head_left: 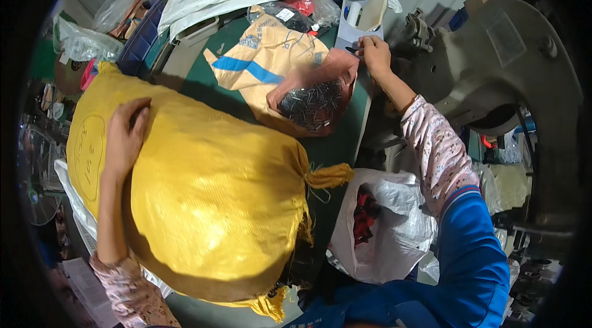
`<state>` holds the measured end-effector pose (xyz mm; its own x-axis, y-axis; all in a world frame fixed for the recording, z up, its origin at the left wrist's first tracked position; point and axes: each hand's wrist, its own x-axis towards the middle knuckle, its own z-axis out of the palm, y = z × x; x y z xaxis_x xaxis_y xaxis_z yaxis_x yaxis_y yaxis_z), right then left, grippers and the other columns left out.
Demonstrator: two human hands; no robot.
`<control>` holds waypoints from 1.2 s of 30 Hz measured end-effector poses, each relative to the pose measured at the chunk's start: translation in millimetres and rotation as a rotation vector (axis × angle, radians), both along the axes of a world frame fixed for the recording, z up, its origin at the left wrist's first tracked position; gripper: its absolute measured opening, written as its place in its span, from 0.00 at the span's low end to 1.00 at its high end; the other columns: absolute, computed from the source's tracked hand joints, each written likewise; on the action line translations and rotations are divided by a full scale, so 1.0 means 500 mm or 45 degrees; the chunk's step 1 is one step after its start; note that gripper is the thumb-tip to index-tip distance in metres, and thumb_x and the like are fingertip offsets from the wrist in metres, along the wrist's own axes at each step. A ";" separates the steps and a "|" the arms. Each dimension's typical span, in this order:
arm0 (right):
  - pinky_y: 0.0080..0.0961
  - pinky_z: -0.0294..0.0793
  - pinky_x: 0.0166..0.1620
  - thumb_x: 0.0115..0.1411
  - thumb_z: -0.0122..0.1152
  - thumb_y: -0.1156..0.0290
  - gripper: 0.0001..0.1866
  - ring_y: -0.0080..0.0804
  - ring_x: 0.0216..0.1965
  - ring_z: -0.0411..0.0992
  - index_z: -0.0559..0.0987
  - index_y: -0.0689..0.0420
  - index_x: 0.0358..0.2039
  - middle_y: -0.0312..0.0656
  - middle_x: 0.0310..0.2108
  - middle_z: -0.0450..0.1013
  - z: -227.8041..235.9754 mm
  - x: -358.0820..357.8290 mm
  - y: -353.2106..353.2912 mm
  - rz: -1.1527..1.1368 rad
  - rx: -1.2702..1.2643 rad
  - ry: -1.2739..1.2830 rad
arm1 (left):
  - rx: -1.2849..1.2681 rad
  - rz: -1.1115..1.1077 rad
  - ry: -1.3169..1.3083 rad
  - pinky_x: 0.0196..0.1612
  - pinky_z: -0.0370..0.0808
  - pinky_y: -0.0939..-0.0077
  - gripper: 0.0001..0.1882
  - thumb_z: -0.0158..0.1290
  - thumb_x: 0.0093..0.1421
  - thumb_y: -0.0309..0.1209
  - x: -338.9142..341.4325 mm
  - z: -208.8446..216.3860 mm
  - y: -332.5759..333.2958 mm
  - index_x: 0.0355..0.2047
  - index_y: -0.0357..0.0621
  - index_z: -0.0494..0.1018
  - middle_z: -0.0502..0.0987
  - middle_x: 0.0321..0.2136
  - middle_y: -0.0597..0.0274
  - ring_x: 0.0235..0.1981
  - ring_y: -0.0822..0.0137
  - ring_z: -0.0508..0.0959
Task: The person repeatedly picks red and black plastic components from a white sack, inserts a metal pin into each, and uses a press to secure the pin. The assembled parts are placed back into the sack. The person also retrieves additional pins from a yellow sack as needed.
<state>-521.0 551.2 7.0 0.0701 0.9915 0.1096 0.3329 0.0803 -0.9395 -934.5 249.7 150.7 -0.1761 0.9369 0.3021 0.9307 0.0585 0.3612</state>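
Green tabletop (336, 150); left hand (127, 131) on plump woven sack (216, 186)

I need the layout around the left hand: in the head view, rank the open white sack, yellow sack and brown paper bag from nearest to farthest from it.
From the left hand:
1. Yellow sack: directly under the hand, touching it.
2. Brown paper bag: upper right, beyond the yellow sack.
3. Open white sack: farthest right, lower in the picture.

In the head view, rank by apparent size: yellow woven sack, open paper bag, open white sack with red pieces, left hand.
1. Yellow woven sack
2. Open paper bag and open white sack: too close to rank
3. Left hand
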 end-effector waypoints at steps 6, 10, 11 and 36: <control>0.32 0.73 0.35 0.57 0.50 0.62 0.16 0.34 0.26 0.75 0.78 0.63 0.32 0.46 0.23 0.76 -0.033 -0.109 0.264 0.131 0.142 -0.424 | -0.028 0.148 -0.367 0.48 0.67 0.73 0.11 0.48 0.60 0.25 -0.025 0.016 0.128 0.40 0.31 0.74 0.75 0.37 0.50 0.40 0.59 0.73; 0.22 0.73 0.24 0.62 0.50 0.69 0.10 0.27 0.24 0.73 0.73 0.64 0.36 0.39 0.26 0.71 -0.022 -0.197 0.381 0.214 -0.304 0.007 | -0.062 0.166 -0.339 0.49 0.66 0.72 0.10 0.47 0.60 0.24 -0.044 0.007 0.183 0.39 0.31 0.73 0.75 0.36 0.50 0.40 0.58 0.72; 0.22 0.72 0.23 0.62 0.50 0.68 0.11 0.26 0.24 0.73 0.74 0.63 0.36 0.39 0.26 0.71 -0.031 -0.211 0.410 0.222 -0.331 0.037 | -0.074 0.176 -0.322 0.49 0.66 0.72 0.10 0.47 0.60 0.24 -0.045 0.008 0.197 0.39 0.31 0.73 0.75 0.36 0.50 0.40 0.58 0.72; 0.37 0.68 0.48 0.50 0.60 0.64 0.22 0.43 0.49 0.66 0.71 0.49 0.47 0.46 0.44 0.67 -0.267 -0.330 0.568 0.768 0.952 -2.007 | -0.181 0.001 -0.040 0.52 0.64 0.72 0.11 0.42 0.61 0.22 -0.131 -0.190 0.265 0.39 0.32 0.72 0.75 0.40 0.51 0.45 0.58 0.72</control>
